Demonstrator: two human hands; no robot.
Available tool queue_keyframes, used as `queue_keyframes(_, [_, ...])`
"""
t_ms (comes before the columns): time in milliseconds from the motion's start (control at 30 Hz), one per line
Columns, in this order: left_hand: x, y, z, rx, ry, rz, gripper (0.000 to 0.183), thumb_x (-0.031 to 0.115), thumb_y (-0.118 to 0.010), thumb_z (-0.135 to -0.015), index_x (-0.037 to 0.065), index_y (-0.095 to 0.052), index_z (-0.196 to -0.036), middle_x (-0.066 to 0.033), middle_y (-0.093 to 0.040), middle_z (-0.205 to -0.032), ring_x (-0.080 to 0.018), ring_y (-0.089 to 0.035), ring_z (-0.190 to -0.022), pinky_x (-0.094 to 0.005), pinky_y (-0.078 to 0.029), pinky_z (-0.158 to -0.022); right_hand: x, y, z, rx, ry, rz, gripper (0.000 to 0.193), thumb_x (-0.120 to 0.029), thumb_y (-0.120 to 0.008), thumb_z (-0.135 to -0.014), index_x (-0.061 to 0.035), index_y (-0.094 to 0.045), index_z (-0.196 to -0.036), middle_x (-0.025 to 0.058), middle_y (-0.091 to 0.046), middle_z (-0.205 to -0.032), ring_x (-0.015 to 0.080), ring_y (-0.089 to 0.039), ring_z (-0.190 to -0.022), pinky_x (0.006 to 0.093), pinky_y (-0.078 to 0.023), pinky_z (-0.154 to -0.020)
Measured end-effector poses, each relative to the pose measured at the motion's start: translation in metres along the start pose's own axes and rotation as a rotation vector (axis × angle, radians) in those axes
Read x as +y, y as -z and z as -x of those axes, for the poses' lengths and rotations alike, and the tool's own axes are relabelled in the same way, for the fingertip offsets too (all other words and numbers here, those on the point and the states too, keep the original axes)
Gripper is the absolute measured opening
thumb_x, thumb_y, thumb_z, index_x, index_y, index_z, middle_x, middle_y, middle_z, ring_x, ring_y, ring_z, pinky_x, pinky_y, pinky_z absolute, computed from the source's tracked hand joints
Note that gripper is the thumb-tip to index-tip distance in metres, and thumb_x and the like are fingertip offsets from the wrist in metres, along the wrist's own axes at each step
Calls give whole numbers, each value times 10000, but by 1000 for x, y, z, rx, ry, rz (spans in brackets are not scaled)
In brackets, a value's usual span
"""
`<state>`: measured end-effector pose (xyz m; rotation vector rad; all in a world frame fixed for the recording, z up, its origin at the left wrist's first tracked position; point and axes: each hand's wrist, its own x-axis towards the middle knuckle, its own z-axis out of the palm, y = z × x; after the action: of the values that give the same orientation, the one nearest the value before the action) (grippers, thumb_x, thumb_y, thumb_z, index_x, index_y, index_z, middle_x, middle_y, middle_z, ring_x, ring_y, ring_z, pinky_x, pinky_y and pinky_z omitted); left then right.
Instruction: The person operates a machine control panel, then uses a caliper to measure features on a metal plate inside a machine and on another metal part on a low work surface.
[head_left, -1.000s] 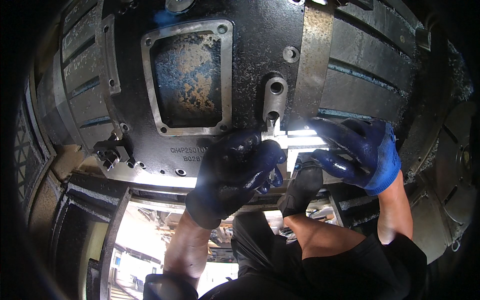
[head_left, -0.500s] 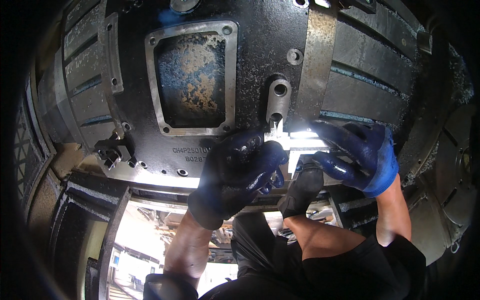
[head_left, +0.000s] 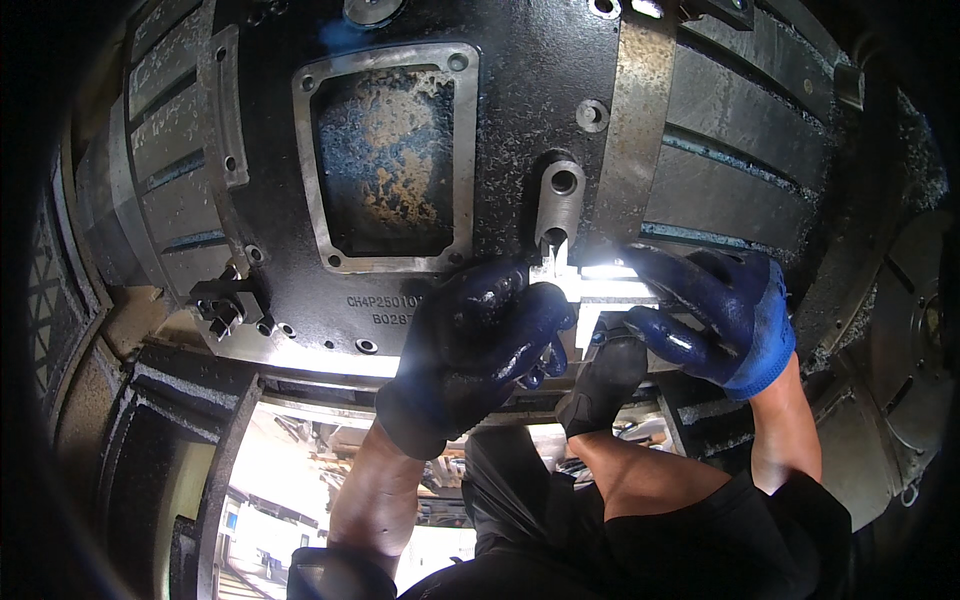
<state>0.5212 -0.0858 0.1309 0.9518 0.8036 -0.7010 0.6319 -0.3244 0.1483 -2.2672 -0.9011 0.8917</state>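
A bright metal caliper (head_left: 615, 287) lies crosswise between my hands, glaring under the light. My left hand (head_left: 485, 335), in a dark blue coated glove, closes on its left end with curled fingers. At the other end, my right hand (head_left: 705, 310) grips the bar between thumb and fingers. The small upper jaws (head_left: 553, 258) point at the lower hole of a raised steel lug (head_left: 560, 208); whether they touch inside it I cannot tell. Below the bar hang the longer jaws (head_left: 588, 328). All of this is at the near edge of a large black machined casting (head_left: 510, 130).
A rectangular framed opening (head_left: 464, 160) is left of the lug. A dark clamp block (head_left: 228, 300) sits at the casting's lower left. Slotted metal plates (head_left: 735, 170) with chips flank it. My shoe (head_left: 612, 375) is just below the caliper.
The view has shifted very slightly against the casting. Both hands keep their hold on the caliper, with its upper jaws still at the lug.
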Motion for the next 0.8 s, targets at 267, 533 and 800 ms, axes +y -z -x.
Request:
queue_keyframes(267, [-1,0,2,-39,-65,4,206,104,-721,-983,-31,-687,-1135,-78,-717,-893,-95,-671,-730,-260,-524,-609,-1,0,3,-3,-16,32,535,-230,-819,-823,-105,-696,-1327,127,-717,-798,296,-706,-674,386,-536,-621])
queue_keyframes(533, [-1,-2,2,-10,-40,61,203,96,-710,-989,-27,-681,-1148,-73,-714,-857,-83,-660,-729,-250,-512,-607,-4,7,-1,-63,-36,26,542,-196,-818,-808,-95,-694,-1326,144,-734,-841,316,-717,-703,395,-547,-639])
queue_keyframes(800, [0,1,1,-61,-78,51,198,81,-710,-985,-31,-679,-1145,-72,-716,-860,-81,-661,-730,-245,-512,-602,-6,10,-1,-84,-34,43,559,-190,-823,-797,-82,-687,-1329,161,-747,-892,328,-735,-753,399,-562,-670])
